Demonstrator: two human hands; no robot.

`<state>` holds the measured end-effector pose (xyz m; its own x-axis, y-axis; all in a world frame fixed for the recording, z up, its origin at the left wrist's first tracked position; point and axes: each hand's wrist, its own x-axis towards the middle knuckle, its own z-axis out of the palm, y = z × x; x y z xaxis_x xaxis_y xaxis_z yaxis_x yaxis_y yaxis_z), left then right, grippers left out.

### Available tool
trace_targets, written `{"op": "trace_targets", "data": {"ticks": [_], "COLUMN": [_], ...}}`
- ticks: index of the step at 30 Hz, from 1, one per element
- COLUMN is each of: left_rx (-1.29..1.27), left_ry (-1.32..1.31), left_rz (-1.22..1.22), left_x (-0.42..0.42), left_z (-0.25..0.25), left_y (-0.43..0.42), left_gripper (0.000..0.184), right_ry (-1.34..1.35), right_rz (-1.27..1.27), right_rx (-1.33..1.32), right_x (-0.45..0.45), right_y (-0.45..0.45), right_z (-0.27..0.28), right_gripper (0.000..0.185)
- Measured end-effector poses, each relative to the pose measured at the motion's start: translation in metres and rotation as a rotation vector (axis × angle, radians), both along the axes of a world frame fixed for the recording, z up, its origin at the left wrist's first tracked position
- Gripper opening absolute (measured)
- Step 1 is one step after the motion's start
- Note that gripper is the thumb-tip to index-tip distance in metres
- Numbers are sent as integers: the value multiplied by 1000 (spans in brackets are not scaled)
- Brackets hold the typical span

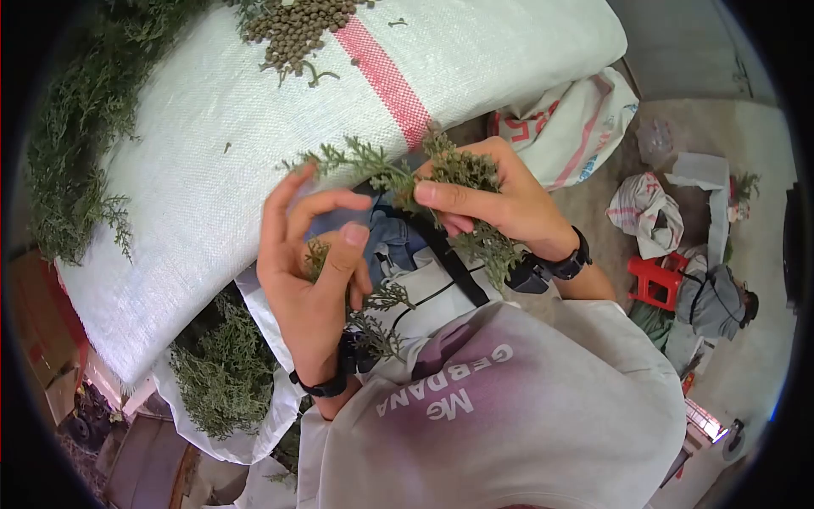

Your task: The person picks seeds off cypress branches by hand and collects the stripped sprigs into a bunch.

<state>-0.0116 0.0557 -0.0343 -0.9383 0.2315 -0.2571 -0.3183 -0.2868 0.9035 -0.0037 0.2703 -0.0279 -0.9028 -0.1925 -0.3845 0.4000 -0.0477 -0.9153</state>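
Observation:
My right hand [487,199] is closed around a bunch of green scaly evergreen sprigs [466,170], the thumb pressing on top. One thin sprig [365,159] sticks out of that bunch toward my left hand [309,263]. The left thumb and forefinger are apart, while the lower fingers curl round another evergreen sprig [380,327] whose end hangs below the palm. Both hands are above my lap, close to a stuffed white woven sack [212,170] with a red stripe. On the sack lies a heap of small brown round seeds or cones [297,32], with a few stray stem bits.
Cut evergreen branches [80,136] cover the sack's left end. More greenery fills an open white bag [280,399] at lower left. To the right are a printed sack [572,127], a smaller bag [646,212] and a red plastic stool [655,282] on the floor.

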Motion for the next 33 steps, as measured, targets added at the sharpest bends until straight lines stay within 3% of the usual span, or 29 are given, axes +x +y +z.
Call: {"op": "trace_targets", "data": {"ticks": [10, 14, 22, 25, 26, 29, 30, 33], "left_rx": [-17, -40, -2, 125, 125, 76, 96, 45], "left_ry": [-33, -13, 8, 121, 123, 125, 133, 197], "left_rz": [155, 226, 52, 155, 155, 164, 155, 197], "left_x": [-10, -12, -11, -7, -6, -7, -8, -7], "left_z": [-6, 1, -3, -15, -17, -21, -21, -22], "left_y": [6, 4, -1, -2, -5, -7, -6, -9], "left_gripper": [22, 21, 18, 17, 17, 16, 16, 14], "right_ry": [-35, -14, 205, 364, 366, 704, 710, 752], "right_rz": [157, 58, -287, -120, -122, -25, -32, 76], "right_rx": [21, 27, 217, 578, 578, 920, 942, 1351], "right_x": [2, -2, -31, -56, -66, -94, -103, -128], "right_y": [-9, -11, 11, 23, 25, 36, 39, 37], "right_z": [-1, 9, 40, 55, 50, 32, 36, 41], "right_gripper": [19, 22, 24, 24, 24, 23, 23, 26]}}
